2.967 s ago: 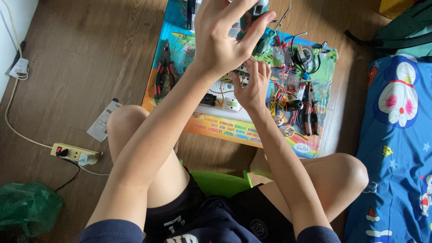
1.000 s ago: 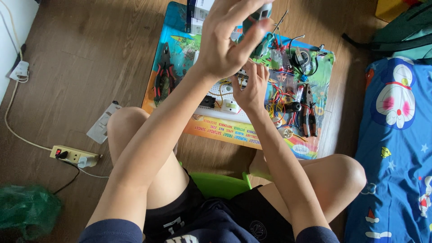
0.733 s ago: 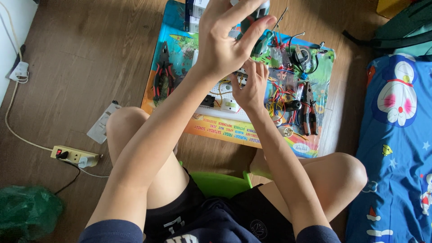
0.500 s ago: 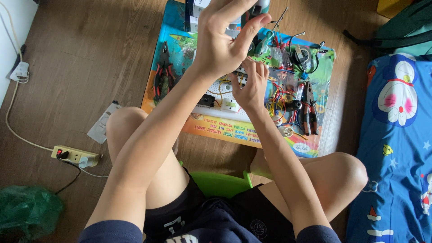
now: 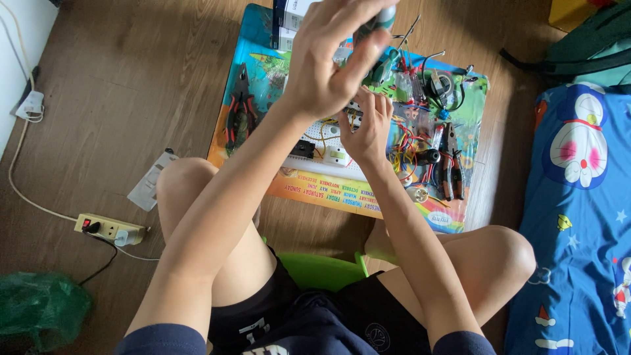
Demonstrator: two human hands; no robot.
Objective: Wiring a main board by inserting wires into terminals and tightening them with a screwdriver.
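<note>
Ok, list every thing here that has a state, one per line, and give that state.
left hand: raised, fingers wrapped on the green-handled tool
green-handled tool: held upright in the left hand
right hand: down on the white board, fingers bent
white board: flat on the mat, wires plugged in
red pliers: lying on the mat, untouched
power strip: on the floor, one plug in
green bag: crumpled on the floor

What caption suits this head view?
Seated person's left hand grips a green-handled tool; right hand rests on a wired breadboard.

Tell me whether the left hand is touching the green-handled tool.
Touching. The head view shows the left hand with fingers wrapped around the green-handled tool, no gap.
</note>
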